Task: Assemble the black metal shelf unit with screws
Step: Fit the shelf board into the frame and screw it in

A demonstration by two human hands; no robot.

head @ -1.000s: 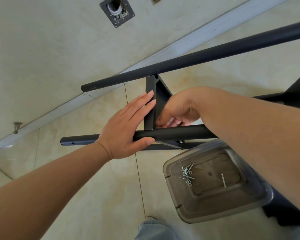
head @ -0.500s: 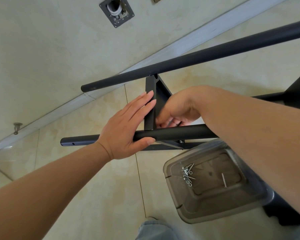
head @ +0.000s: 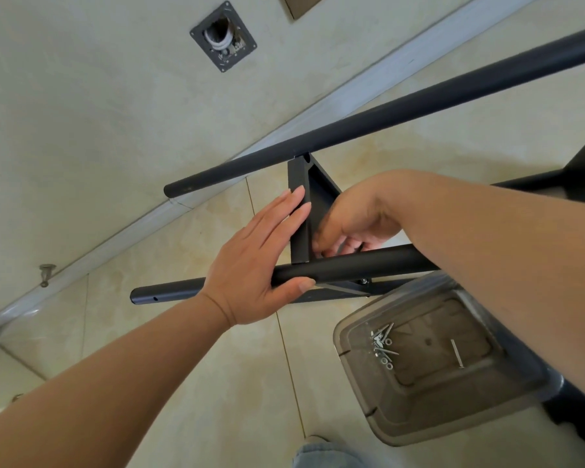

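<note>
From the head camera, looking down: the left hand (head: pixel 257 261) lies flat with straight fingers against the black shelf frame (head: pixel 299 224); its fingers (head: pixel 289 211) press on the upright black bar, and its thumb (head: pixel 301 286) tucks under the near black tube (head: pixel 352 265), so the tube sits between thumb and palm; the hand is open and flat, not curled round anything.

Just to the right of that hand, on the other side of the upright bar, is the right hand (head: pixel 355 224); its fingers curl down into the corner where the bar meets the near tube; they seem to pinch something small there, but it is hidden, so I cannot tell what it holds.

Above both hands runs the far black tube (head: pixel 385 130), long and slanted, touching the top of the upright bar.

Below the right arm sits a clear plastic tub (head: pixel 419 417) on the tiled floor (head: pixel 200 383); inside it lie small silver screws (head: pixel 382 346) in a little pile, and one long screw (head: pixel 457 353) lies apart from them.

Far above the left hand, on the wall, is an open wall box (head: pixel 223 37) with white wire inside; left of the left hand a small metal door stop (head: pixel 46 273) sticks out by the skirting.
</note>
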